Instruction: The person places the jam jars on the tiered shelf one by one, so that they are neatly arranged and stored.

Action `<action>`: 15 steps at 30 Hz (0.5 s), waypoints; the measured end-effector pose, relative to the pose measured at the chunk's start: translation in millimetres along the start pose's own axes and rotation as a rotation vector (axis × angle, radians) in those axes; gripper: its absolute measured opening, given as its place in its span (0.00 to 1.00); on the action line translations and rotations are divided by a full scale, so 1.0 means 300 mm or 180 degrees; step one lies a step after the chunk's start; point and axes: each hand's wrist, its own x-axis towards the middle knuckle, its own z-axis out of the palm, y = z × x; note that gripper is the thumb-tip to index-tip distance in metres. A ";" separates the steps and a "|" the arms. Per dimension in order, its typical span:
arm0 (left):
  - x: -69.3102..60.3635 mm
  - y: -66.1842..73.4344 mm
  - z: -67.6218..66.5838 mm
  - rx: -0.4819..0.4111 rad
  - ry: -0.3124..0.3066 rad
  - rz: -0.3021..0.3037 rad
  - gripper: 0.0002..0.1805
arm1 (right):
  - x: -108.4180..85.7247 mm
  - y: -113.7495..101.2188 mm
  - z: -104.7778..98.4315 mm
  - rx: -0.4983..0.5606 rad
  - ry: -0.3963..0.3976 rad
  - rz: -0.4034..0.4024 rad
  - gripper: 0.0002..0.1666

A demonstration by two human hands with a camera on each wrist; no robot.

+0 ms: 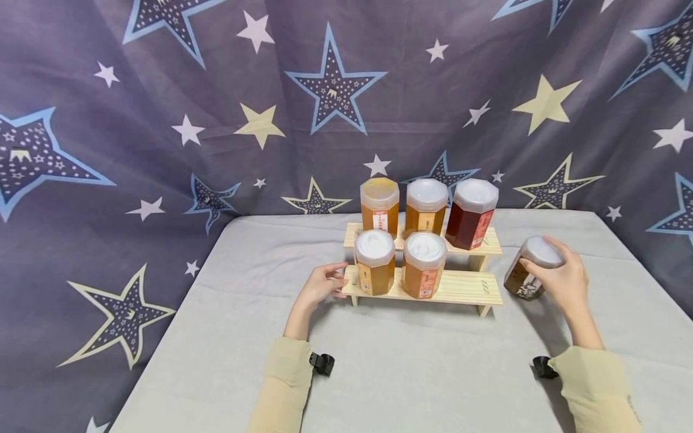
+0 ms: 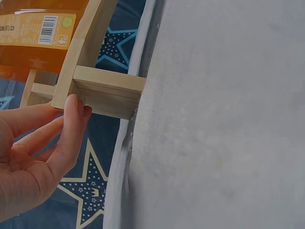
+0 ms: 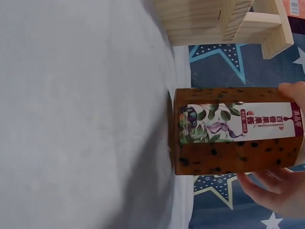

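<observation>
My right hand (image 1: pixel 571 279) grips a jar of dark brown, black-seeded jam (image 1: pixel 525 282) near its pale lid, thumb on one side and fingers on the other. Its label with leaves and fruit (image 3: pixel 214 121) shows in the right wrist view. The jar's base is at or just above the table; I cannot tell which. At the left end of a two-step wooden rack (image 1: pixel 468 285), my left hand (image 1: pixel 319 287) pinches the lower board between thumb and fingers. Two amber jars (image 1: pixel 381 276) stand on that lower board.
On the upper board stand a yellow-topped amber jar (image 1: pixel 380 207), another amber jar (image 1: pixel 426 207) and a dark red jar (image 1: pixel 468 219). A grey cloth covers the table (image 1: pixel 422 373). Behind it hangs a star-patterned curtain (image 1: pixel 406 108).
</observation>
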 end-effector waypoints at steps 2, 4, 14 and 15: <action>0.004 -0.006 -0.002 0.0012 0.0001 0.0018 0.24 | -0.006 -0.013 -0.006 0.0015 0.0041 -0.0001 0.38; 0.001 0.001 -0.001 0.0014 0.0013 -0.0024 0.24 | -0.011 -0.024 -0.011 0.0023 0.0080 -0.0016 0.38; -0.070 0.119 0.016 0.0065 -0.0067 -0.0180 0.26 | -0.039 -0.066 -0.031 0.0015 0.0264 -0.0107 0.37; -0.071 0.121 0.016 0.0061 -0.0072 -0.0186 0.26 | -0.043 -0.072 -0.034 0.0014 0.0271 -0.0114 0.37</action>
